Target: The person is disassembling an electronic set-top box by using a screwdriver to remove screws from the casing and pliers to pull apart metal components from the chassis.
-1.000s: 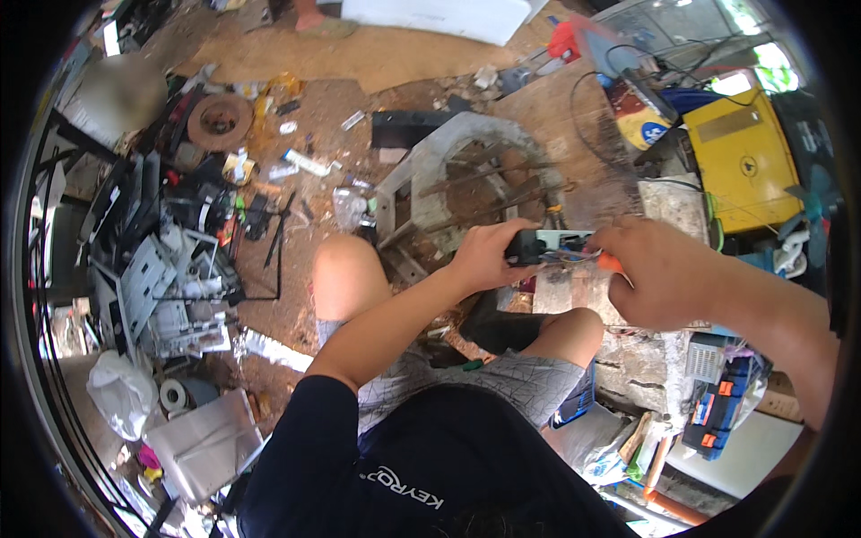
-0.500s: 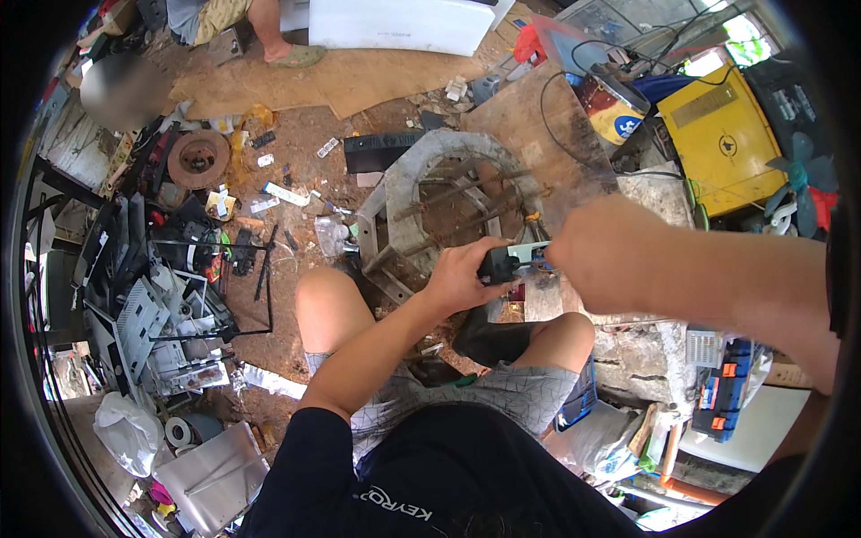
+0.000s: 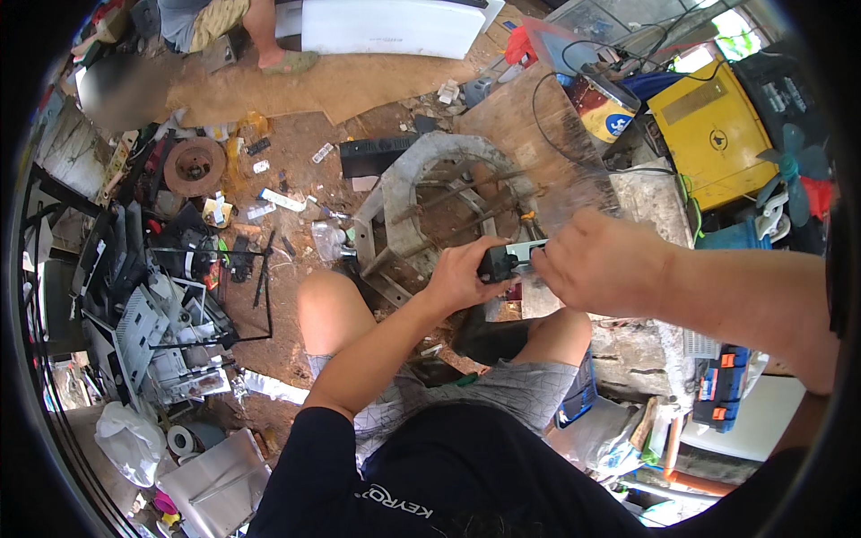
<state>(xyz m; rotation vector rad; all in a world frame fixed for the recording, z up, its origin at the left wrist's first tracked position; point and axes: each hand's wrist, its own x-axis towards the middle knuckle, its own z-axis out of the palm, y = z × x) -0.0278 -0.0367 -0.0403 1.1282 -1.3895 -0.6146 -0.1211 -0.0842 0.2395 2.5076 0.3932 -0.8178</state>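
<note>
My left hand (image 3: 459,278) is closed around a small black boxy part (image 3: 495,265), which it holds up above my lap. A flat pale strip (image 3: 527,250) juts from that part toward the right. At the strip's far end my right hand (image 3: 596,260) is closed, its fingers bent in. Whatever sits between those fingers is hidden from view. Just beyond both hands stands a grey, worn octagonal frame (image 3: 396,202) with an open middle and rods across it.
Scrap plastic and metal parts (image 3: 148,332) pile up at left, near a rusty disc (image 3: 195,167). A wooden board (image 3: 529,134) lies beyond my right hand. A yellow case (image 3: 713,134) and a blue-orange toolbox (image 3: 722,390) stand at right. Another person's leg (image 3: 263,36) shows at far left.
My right hand has shifted slightly left and its fingers have turned more into view beside the pale strip. My left hand still holds the black part in nearly the same place.
</note>
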